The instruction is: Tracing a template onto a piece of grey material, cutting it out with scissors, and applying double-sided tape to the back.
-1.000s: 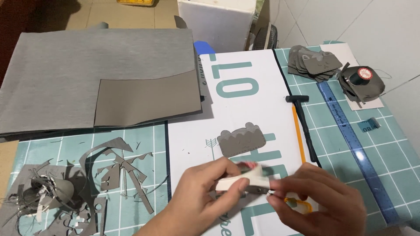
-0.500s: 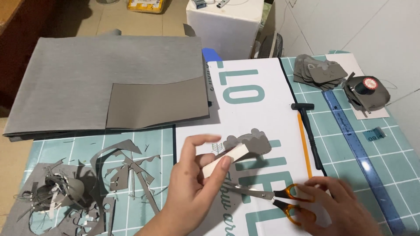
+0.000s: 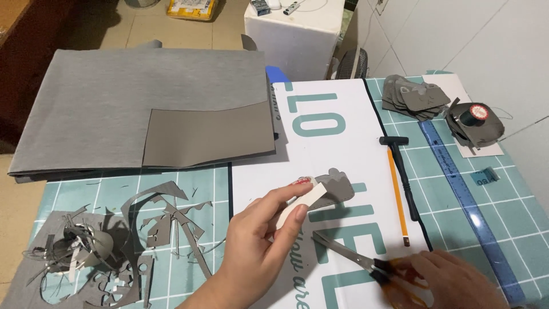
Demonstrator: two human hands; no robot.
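Right hand (image 3: 452,280) is blurry and cut off at the bottom edge, scissors (image 3: 366,264) handles mostly lost under it. Ruler (image 3: 466,197) markings too small to make out.

Your way forward over the white board (image 3: 343,149) is open; pencil (image 3: 397,194) and ruler (image 3: 466,200) flank right, scraps (image 3: 114,246) left.

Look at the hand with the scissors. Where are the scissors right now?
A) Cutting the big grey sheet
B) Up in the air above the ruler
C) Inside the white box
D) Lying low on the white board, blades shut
D: the right hand grips the orange handles while the scissors lie on the white board, blades together, cutting nothing.
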